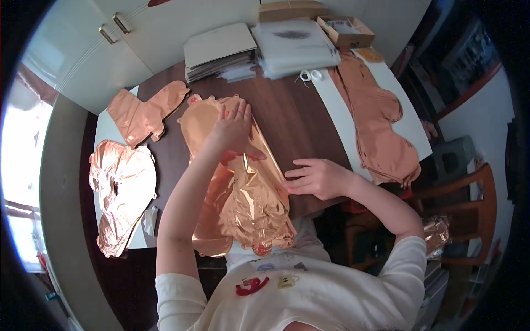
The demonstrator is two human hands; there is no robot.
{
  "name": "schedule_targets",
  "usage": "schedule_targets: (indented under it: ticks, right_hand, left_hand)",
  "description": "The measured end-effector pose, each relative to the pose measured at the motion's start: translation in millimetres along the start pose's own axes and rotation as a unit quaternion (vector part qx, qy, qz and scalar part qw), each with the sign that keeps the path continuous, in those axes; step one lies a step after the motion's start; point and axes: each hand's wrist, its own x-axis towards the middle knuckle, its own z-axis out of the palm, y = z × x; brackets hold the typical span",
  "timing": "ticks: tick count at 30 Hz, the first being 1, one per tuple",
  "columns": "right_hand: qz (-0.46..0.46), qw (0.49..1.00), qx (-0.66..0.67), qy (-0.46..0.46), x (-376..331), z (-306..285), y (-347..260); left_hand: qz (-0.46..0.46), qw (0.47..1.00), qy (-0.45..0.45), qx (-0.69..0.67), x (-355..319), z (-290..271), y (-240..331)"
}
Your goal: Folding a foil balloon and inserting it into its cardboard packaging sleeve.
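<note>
- The copper foil (255, 212) is lying along the bench (295, 118), gleaming, heavily creased toward me.
- My left hand (233, 132) is resting spread upon it.
- My right hand (319, 179) is hovering loosely open beside it.

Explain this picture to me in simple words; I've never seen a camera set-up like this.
There is no machine here, just a person's two bare hands. The single picture comes from a wide fisheye camera worn on the head, looking down, so straight edges bend near the rim.

On the brown table lies crinkled copper-coloured foil. The left hand rests spread on it; the right hand is at its right edge, though whether its fingertips touch is unclear. Neither visibly grips anything.

More foil shapes lie left and right. At the back are stacked cards, clear plastic and an open box.
</note>
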Motion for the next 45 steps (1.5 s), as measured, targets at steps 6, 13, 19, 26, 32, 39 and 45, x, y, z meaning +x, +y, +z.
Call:
schedule_targets:
  ticks: [6,13,19,26,32,39,45]
  right_hand:
    - [0.002,0.999,0.043,0.03,4.5,2.5,-1.8]
    - [0.008,0.997,0.073,0.038,4.3,2.8,-2.1]
    - [0.017,0.993,0.104,0.061,5.8,6.8,-2.3]
    - [0.025,0.994,0.093,0.061,7.0,5.8,-3.2]
    - [0.024,0.994,0.088,0.068,9.7,6.6,-4.7]
    - [0.03,0.985,0.156,0.067,19.7,0.7,13.8]
    - [0.015,1.0,-0.02,-0.013,42.7,4.0,47.4]
  left_hand:
    - [-0.014,1.0,-0.012,0.004,-1.1,2.3,3.2]
    - [-0.03,1.0,0.002,-0.005,8.3,-1.8,1.3]
    - [-0.029,0.998,-0.044,0.022,17.3,-10.1,-12.6]
    - [-0.045,0.997,-0.053,0.037,25.1,-9.3,-7.2]
    - [-0.044,0.999,0.006,0.001,39.3,5.0,-34.0]
    - [-0.059,0.998,0.023,-0.009,45.8,5.0,-33.9]
    - [-0.084,0.996,0.018,0.003,45.2,5.2,-31.9]
